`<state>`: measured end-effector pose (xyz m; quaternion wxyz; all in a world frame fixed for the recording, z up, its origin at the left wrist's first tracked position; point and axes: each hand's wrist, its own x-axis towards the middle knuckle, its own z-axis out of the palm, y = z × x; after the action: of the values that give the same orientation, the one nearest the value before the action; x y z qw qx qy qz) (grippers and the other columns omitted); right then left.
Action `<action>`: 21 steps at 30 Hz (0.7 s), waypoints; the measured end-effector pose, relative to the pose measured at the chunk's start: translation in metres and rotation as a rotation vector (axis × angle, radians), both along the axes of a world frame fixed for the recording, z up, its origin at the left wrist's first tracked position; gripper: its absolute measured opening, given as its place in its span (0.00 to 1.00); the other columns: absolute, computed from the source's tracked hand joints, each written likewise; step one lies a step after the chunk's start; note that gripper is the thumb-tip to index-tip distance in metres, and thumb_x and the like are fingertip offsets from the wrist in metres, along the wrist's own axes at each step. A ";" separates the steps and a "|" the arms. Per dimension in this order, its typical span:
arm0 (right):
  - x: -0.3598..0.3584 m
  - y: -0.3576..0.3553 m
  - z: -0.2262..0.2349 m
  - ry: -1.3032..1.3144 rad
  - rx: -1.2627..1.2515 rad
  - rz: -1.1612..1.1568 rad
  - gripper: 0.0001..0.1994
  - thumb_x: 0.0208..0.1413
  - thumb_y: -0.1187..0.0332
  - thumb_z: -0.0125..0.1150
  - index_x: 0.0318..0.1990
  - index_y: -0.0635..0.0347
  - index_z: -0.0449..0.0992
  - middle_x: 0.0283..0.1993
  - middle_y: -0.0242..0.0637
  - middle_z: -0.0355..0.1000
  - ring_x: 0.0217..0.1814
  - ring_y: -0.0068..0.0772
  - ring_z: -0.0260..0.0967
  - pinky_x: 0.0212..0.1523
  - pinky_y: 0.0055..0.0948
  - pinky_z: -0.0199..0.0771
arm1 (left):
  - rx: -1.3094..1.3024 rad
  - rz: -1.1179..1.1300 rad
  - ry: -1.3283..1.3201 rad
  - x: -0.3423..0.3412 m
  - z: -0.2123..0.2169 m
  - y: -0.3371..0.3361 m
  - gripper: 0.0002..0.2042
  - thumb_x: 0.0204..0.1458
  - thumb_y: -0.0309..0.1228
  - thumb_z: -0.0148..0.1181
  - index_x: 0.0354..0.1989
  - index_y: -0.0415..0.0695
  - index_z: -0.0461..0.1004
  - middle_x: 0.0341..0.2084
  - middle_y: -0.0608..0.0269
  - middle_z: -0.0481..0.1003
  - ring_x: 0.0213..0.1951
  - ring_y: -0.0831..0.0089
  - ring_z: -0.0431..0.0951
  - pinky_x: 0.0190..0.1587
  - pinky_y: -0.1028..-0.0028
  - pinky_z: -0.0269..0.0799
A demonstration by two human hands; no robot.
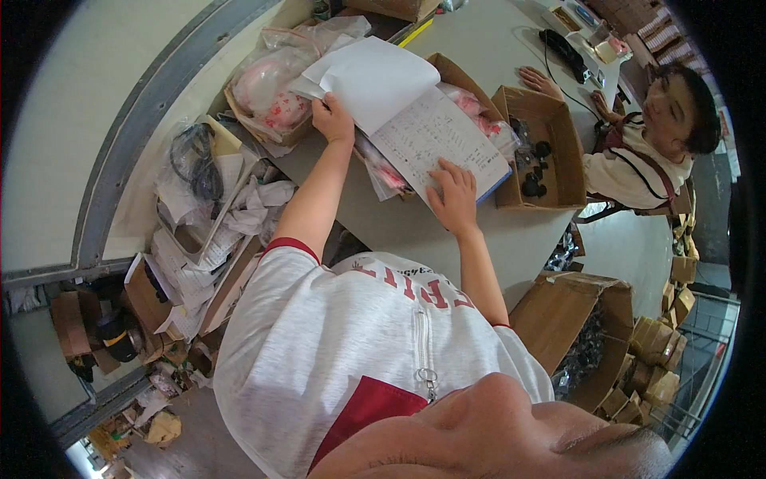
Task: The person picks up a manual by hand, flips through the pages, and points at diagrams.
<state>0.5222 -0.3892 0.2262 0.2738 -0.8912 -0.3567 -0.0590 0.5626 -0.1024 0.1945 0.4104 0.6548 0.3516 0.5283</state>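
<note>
A notebook [435, 144] with handwritten pages lies open, tilted, across a cardboard box of pink and white plastic-wrapped items [459, 96]. Its white upper leaves [383, 76] are folded back and curl upward. At their lower left edge, my left hand [333, 121] grips them between thumb and fingers. My right hand [455, 195] rests on the lower part of the written page, fingers spread and holding nothing. A blue edge [495, 185] shows under the notebook's right side. Left of my left hand sits a box of clear bags with pink-patterned items [275, 88].
A cardboard box with black round parts [546, 168] stands right of the notebook. Beyond it a co-worker [646, 152] sits with hands on the grey table [495, 48]. Papers and bagged cables [199, 164] pile up at left. A large carton [570, 319] stands at lower right.
</note>
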 end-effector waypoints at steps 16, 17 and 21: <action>0.009 0.001 0.007 0.110 0.198 -0.005 0.30 0.41 0.72 0.60 0.56 0.62 0.59 0.53 0.54 0.60 0.56 0.55 0.57 0.59 0.42 0.55 | -0.001 -0.007 0.040 -0.002 0.002 0.001 0.16 0.55 0.39 0.49 0.29 0.35 0.66 0.24 0.44 0.72 0.29 0.48 0.73 0.33 0.58 0.66; 0.010 0.005 0.013 0.153 0.128 -0.003 0.30 0.42 0.71 0.58 0.58 0.56 0.59 0.53 0.53 0.61 0.54 0.56 0.57 0.58 0.45 0.56 | 0.000 -0.005 0.040 -0.001 -0.001 0.003 0.16 0.55 0.39 0.49 0.29 0.35 0.66 0.24 0.44 0.72 0.29 0.48 0.73 0.33 0.58 0.66; 0.006 0.041 0.049 0.251 -0.431 -0.158 0.31 0.46 0.69 0.54 0.61 0.35 0.59 0.55 0.49 0.59 0.52 0.55 0.58 0.53 0.56 0.58 | -0.011 -0.005 0.035 0.000 0.002 0.000 0.15 0.55 0.38 0.49 0.29 0.35 0.66 0.24 0.44 0.72 0.29 0.47 0.73 0.33 0.58 0.66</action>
<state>0.5284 -0.3477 0.2753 0.1144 -0.9544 -0.2537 0.1081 0.5621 -0.1028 0.1966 0.4092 0.6626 0.3599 0.5138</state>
